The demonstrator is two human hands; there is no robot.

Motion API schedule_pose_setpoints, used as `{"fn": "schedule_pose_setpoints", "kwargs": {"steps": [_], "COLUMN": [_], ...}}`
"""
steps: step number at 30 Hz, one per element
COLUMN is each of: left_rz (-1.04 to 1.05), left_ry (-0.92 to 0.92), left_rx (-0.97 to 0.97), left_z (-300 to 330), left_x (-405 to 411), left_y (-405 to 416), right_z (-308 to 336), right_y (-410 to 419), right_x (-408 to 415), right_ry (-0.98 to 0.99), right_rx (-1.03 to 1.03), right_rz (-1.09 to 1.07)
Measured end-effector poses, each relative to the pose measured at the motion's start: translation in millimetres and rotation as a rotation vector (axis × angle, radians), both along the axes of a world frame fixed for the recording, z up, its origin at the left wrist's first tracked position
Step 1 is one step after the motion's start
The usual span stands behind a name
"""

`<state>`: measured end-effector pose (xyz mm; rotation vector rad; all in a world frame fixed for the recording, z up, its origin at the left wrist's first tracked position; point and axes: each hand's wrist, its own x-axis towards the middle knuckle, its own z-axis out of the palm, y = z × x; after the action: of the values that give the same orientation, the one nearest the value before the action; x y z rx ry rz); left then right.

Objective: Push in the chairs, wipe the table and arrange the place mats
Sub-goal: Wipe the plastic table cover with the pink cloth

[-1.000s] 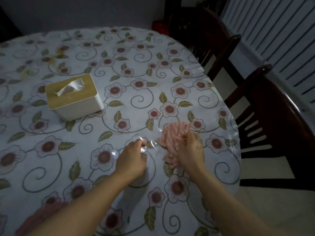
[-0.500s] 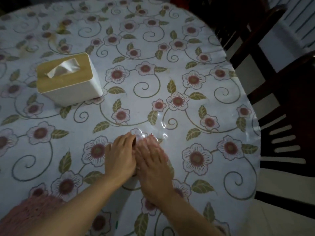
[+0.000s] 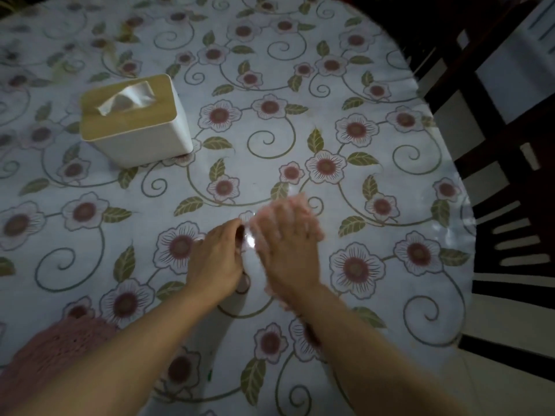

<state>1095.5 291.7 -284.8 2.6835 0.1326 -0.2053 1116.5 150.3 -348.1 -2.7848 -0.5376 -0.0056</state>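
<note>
Cloth [image 3: 295,205] is pressed flat under the spread right hand [image 3: 286,253], near the table's [image 3: 420,181] right edge; left hand [image 3: 216,259] curled beside it, grip unclear

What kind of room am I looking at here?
Most likely a home dining area. A rounded table wears a flowered cover, dark wooden chairs stand along its edge, and a tissue box sits on top. The right hand presses a pink cloth flat on it.
</note>
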Motion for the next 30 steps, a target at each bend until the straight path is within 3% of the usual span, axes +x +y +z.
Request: {"fn": "schedule_pose_setpoints", "kwargs": {"steps": [3, 5, 11, 13, 18, 22, 27, 30], "left_rz": [-0.050, -0.097, -0.168, -0.193, -0.209, -0.250, -0.284, -0.297], "left_ry": [0.006, 0.013, 0.013, 0.013, 0.109, 0.142, 0.082, 0.097], "left_rx": [0.023, 0.075, 0.095, 0.075, 0.101, 0.116, 0.089, 0.095], "left_z": [1, 0, -3, -4, -2, 0, -1, -2], "left_x": [-16, -28, -76, -98, -135, -153, -172, -178], "left_y": [9, 14, 24, 33, 53, 60, 60, 63], "right_z": [2, 0, 14, 15, 4, 7, 16, 23], "right_y": [6, -24, -107, -69, 50, 42, -56, -51], "right_x": [-54, -77, -81, -98, -201, -237, -223, -214], "right_ry": [-0.011, -0.046, 0.026, 0.009, -0.065, -0.041, -0.075, 0.026], "right_rx": [0.049, -0.015, -0.118, -0.139, -0.033, -0.103, -0.264, -0.140], "right_rz": [0.301, 0.363, -0.390, -0.432, 0.003, 0.199, -0.279, -0.593]}}
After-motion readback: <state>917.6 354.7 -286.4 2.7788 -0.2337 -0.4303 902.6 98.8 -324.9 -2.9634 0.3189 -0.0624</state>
